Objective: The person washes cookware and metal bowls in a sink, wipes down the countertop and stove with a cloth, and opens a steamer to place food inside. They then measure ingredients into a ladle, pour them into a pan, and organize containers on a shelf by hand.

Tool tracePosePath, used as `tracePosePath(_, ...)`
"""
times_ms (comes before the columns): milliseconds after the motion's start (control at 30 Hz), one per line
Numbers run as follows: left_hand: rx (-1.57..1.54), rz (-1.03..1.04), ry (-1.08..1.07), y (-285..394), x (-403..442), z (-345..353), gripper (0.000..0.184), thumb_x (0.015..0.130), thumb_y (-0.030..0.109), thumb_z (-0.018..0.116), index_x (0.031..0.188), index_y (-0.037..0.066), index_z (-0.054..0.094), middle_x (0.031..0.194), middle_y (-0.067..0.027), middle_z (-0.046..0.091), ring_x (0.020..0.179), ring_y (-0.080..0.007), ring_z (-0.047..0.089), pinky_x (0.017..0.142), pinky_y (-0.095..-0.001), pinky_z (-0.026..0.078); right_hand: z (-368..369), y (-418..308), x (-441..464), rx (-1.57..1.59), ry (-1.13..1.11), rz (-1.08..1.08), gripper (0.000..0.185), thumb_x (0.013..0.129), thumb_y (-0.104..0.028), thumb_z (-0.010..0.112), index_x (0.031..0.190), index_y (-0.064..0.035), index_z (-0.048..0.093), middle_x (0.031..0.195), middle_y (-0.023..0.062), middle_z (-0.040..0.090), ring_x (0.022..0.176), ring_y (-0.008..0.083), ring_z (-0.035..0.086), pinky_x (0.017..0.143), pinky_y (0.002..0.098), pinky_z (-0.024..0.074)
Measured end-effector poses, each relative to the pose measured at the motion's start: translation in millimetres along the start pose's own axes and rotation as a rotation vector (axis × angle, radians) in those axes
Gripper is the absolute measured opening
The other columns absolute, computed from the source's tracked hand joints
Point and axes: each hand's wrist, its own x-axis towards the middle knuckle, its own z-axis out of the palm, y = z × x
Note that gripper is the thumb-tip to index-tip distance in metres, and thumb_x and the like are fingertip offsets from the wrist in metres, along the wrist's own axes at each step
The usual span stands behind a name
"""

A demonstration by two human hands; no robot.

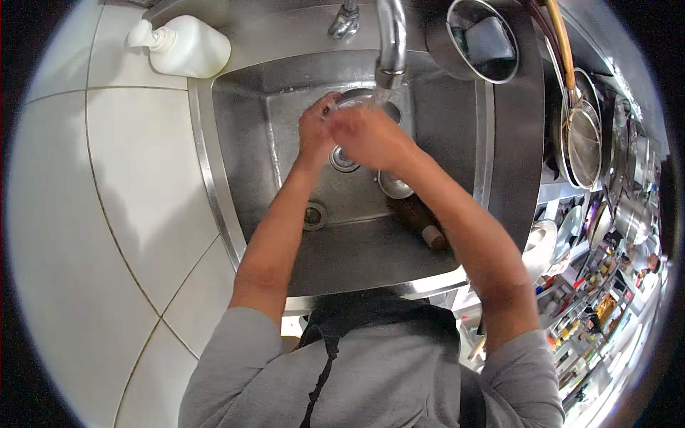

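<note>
Over the sink, below the faucet, my left hand is closed on the side of a round metal bowl, of which only the rim and part of the wall show. Motion blurs my right hand, which lies across the bowl and hides most of it; its fingers cannot be made out. Water seems to run from the spout near the right hand. Beneath the right forearm, a small metal bowl rests on the sink floor beside a brush with dark bristles.
A white pump bottle stands at the sink's back left corner. At the back right sits a metal pot holding a sponge. Strainers hang on the right. A drain and a loose ring-shaped strainer lie in the basin.
</note>
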Motion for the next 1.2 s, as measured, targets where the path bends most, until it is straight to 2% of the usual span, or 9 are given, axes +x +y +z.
tracePosePath(33, 0.296, -0.064, -0.039, 3, 0, -7, 0.030, 0.095, 0.019, 0.064, 0.117, 0.000, 0.071, 0.101, -0.0094, 0.076, 0.095, -0.0276, 0.072, 0.089, -0.0386, 0.054, -2, 7, -13, -0.452, -0.064, -0.028, 0.013, 0.090, -0.011, 0.061, 0.097, -0.0075, 0.071, 0.101, 0.0103, 0.071, 0.089, 0.0315, 0.068, 0.092, 0.0456, 0.0546)
tracePosePath(167, 0.054, -0.566, -0.158, -23, 8, -16, 0.036, 0.093, 0.029, 0.065, 0.107, -0.002, 0.073, 0.086, -0.0115, 0.073, 0.078, -0.0269, 0.069, 0.078, -0.0363, 0.054, 0, 74, -52, -1.103, 0.075, -0.284, 0.015, 0.090, -0.021, 0.067, 0.099, -0.0109, 0.073, 0.104, 0.0136, 0.071, 0.092, 0.0368, 0.069, 0.092, 0.0432, 0.0545)
tracePosePath(333, -1.237, -0.914, 0.042, -64, -36, -14, 0.080, 0.095, 0.074, 0.048, 0.143, 0.010, 0.049, 0.113, -0.0124, 0.064, 0.103, -0.0294, 0.064, 0.091, -0.0457, 0.051, -17, 72, -14, -0.474, 0.044, 0.053, 0.024, 0.093, -0.026, 0.065, 0.107, -0.0081, 0.071, 0.111, 0.0174, 0.070, 0.100, 0.0397, 0.068, 0.093, 0.0447, 0.0537)
tracePosePath(400, -0.838, -1.126, 0.220, -116, -81, 37, 0.074, 0.097, 0.065, 0.053, 0.145, 0.008, 0.048, 0.124, -0.0147, 0.064, 0.115, -0.0294, 0.061, 0.097, -0.0455, 0.049, -2, 61, 10, -0.126, 0.193, 0.123, 0.026, 0.094, -0.029, 0.064, 0.108, -0.0074, 0.072, 0.106, 0.0181, 0.072, 0.100, 0.0404, 0.068, 0.089, 0.0467, 0.0540)
tracePosePath(467, -0.347, -0.953, -0.087, -156, -132, 94, 0.066, 0.099, 0.055, 0.055, 0.143, 0.007, 0.051, 0.129, -0.0154, 0.063, 0.116, -0.0298, 0.062, 0.098, -0.0457, 0.049, 51, 90, 47, -0.154, 0.410, -0.047, 0.027, 0.094, -0.031, 0.065, 0.104, -0.0073, 0.074, 0.097, 0.0199, 0.073, 0.096, 0.0429, 0.068, 0.085, 0.0482, 0.0547)
tracePosePath(667, -0.305, -0.694, -0.115, -198, -166, 184, 0.054, 0.097, 0.042, 0.057, 0.138, 0.007, 0.056, 0.134, -0.0162, 0.062, 0.118, -0.0319, 0.063, 0.099, -0.0453, 0.051, 25, 25, -4, -0.293, 0.124, -0.020, 0.024, 0.093, -0.027, 0.068, 0.100, -0.0049, 0.074, 0.096, 0.0213, 0.072, 0.091, 0.0428, 0.069, 0.082, 0.0491, 0.0540)
tracePosePath(867, -0.365, -0.681, -0.036, -243, -120, 125, 0.043, 0.096, 0.029, 0.059, 0.133, 0.007, 0.062, 0.139, -0.0169, 0.060, 0.119, -0.0340, 0.064, 0.099, -0.0449, 0.052, -19, 42, -53, -0.205, 0.287, -0.081, 0.018, 0.089, -0.018, 0.071, 0.095, -0.0017, 0.074, 0.090, 0.0200, 0.072, 0.085, 0.0414, 0.069, 0.076, 0.0482, 0.0533)
tracePosePath(967, -0.273, -0.602, -0.020, -259, -76, 83, 0.039, 0.095, 0.023, 0.060, 0.130, 0.007, 0.064, 0.141, -0.0173, 0.059, 0.119, -0.0350, 0.064, 0.100, -0.0447, 0.053, -18, 39, -76, -0.413, 0.133, 0.094, 0.021, 0.092, -0.030, 0.064, 0.090, -0.0116, 0.074, 0.088, 0.0130, 0.072, 0.094, 0.0341, 0.068, 0.090, 0.0539, 0.0469)
tracePosePath(1200, 0.734, -0.148, 0.061, -137, -16, 29, 0.029, 0.089, 0.014, 0.061, 0.114, 0.002, 0.070, 0.121, -0.0199, 0.068, 0.108, -0.0403, 0.067, 0.091, -0.0484, 0.056, 24, 45, -107, -0.835, -0.111, 0.101, 0.016, 0.090, -0.022, 0.065, 0.094, -0.0113, 0.077, 0.089, 0.0116, 0.071, 0.092, 0.0319, 0.068, 0.093, 0.0486, 0.0462)
